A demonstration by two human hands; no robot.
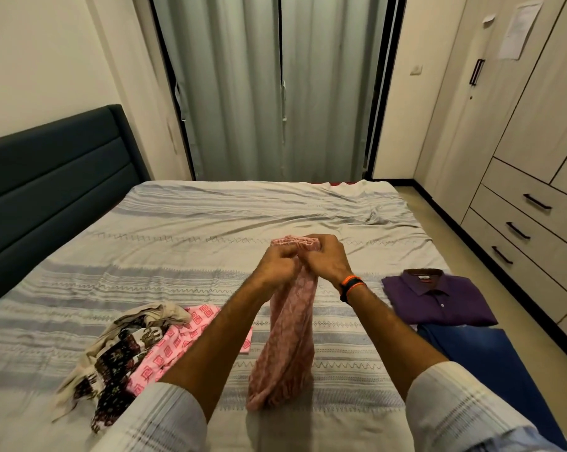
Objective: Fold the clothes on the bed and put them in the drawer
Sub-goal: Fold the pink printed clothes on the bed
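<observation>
Both my hands hold a pink patterned garment (pixel 287 347) up by its top edge above the bed (pixel 184 223). My left hand (pixel 277 264) and my right hand (pixel 324 256) are close together, fingers curled round the waistband. The cloth hangs down in a narrow doubled strip, its lower end touching the bedsheet. At the left lies an unfolded heap: a beige and dark floral garment (pixel 119 360) over a pink square-print garment (pixel 177 340). On the right lie a folded purple shirt (pixel 438 296) and a folded blue garment (pixel 491 357).
A wardrobe with three drawers (pixel 520 230), all closed with dark handles, stands along the right wall past a narrow strip of floor. A dark padded headboard (pixel 47 177) is at the left. Grey curtains (pixel 275 93) hang behind the bed.
</observation>
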